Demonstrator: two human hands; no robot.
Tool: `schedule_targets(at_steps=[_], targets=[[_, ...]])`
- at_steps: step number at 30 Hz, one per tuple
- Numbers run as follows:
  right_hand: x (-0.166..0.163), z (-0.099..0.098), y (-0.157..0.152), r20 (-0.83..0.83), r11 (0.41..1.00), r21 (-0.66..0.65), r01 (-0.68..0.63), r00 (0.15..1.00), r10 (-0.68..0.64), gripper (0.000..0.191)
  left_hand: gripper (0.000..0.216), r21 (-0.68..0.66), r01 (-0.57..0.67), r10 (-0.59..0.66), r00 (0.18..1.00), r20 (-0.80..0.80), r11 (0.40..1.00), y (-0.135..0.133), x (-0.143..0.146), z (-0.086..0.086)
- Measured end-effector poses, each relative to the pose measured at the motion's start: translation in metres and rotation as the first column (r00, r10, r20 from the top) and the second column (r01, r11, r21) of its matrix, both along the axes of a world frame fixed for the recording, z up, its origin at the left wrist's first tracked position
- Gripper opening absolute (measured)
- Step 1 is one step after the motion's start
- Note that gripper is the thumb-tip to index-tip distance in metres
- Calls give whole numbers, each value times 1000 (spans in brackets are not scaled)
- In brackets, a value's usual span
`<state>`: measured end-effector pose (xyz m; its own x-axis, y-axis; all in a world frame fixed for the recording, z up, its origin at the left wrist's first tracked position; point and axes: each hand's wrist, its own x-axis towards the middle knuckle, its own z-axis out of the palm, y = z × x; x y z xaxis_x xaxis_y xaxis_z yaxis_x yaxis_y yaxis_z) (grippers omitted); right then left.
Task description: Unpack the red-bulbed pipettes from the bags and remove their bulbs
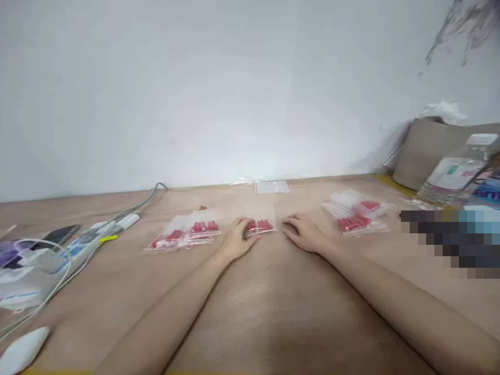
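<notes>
My left hand (pixel 237 238) rests on the table with its fingers on the edge of a clear small bag of red pieces (pixel 261 225) at the table's middle. My right hand (pixel 303 233) lies just right of that bag, fingers curled loosely downward, nothing visible in it. A pile of similar bags with red pieces (pixel 187 233) lies to the left of my left hand. Another pile of such bags (pixel 356 213) lies to the right of my right hand. An empty clear bag (pixel 272 186) sits farther back by the wall.
The brown table (pixel 273 307) meets a white wall at the back. At the left are a power strip (pixel 82 247) with cables, a phone (pixel 61 234) and a white mouse (pixel 23 350). At the right stand a plastic bottle (pixel 453 174) and a grey cushion-like object (pixel 425 148).
</notes>
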<state>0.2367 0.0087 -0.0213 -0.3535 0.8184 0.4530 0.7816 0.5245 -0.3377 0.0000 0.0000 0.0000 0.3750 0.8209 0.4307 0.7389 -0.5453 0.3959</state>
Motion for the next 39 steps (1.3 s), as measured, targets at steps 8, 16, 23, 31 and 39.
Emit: schedule_targets(at_steps=[8, 16, 23, 31, 39], targets=[[3, -5, 4, -18, 1000, 6, -7, 1000, 7, 27, 43, -60, 1, 2, 998, 60, 998, 9, -4, -7], [-6, 4, -11, -22, 972, 126, -197, 979, 201, 58, 28, 0, 124, -124, 992, 16, 992, 9, -7, -5], [-30, -4, -8, 22, 951, 263, -163, 986, 163, 19, 16, 197, 184, -185, 983, -13, 963, 11, 0, -8], [-29, -5, -6, 59, 964, 245, -103, 994, 91, 15, 19, 211, 259, -257, 966, -38, 943, 13, 7, -7], [-34, 2, -9, 78, 918, 322, -233, 973, 219, 14, 12, 92, 208, -217, 969, 114, 974, 13, 11, -10]])
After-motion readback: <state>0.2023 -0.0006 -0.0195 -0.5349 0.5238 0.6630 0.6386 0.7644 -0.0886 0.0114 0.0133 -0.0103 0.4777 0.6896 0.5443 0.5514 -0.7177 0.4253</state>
